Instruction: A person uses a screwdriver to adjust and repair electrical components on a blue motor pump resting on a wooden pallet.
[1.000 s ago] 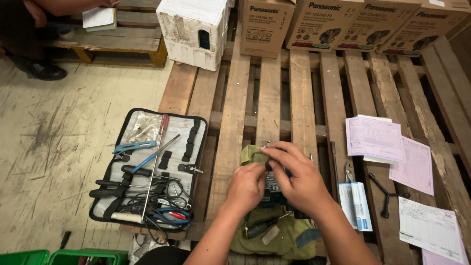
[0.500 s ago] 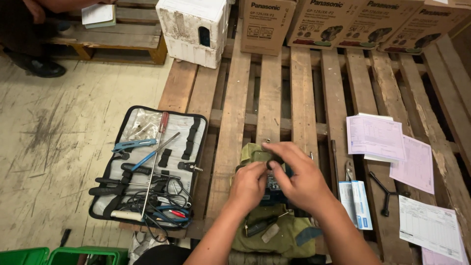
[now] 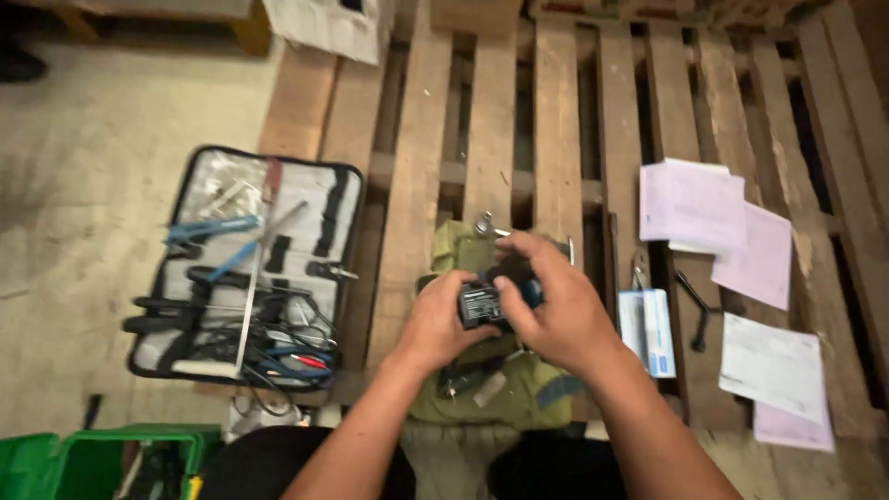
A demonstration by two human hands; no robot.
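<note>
Black little box [image 3: 482, 304], about the shape of a small gadget with a label on its front, sits between the two hands, low in the middle, over a green cloth bag [image 3: 491, 389]. The left hand [image 3: 435, 324] is curled around its left side, with the thumb on the front. The right hand [image 3: 546, 301] wraps over its top and right side, fingers bent and pressed on it. Both hands are closed on the box.

The bag lies on a wooden pallet [image 3: 556, 120] made of long brown planks with dark gaps between them. A small shiny metal piece [image 3: 483, 225] pokes out just past the bag. To the right, on the planks, lie pink and white papers [image 3: 704, 208], a blue and white packet [image 3: 646, 329] and a bent black key tool [image 3: 696, 310]. To the left, half on the pallet and half on the grey concrete floor [image 3: 83, 139], an open black tool case [image 3: 245, 264] shows blue-handled tools and wires. A green crate [image 3: 102, 463] peeks in at the bottom left corner. A white box [image 3: 324, 23] sits at the far end of the pallet.

Compared with a moment ago, the view has come closer and dipped lower, so the cardboard boxes at the far end are mostly out of sight. The hands were bunched over the bag before; now the box's label face shows plainly between them.
</note>
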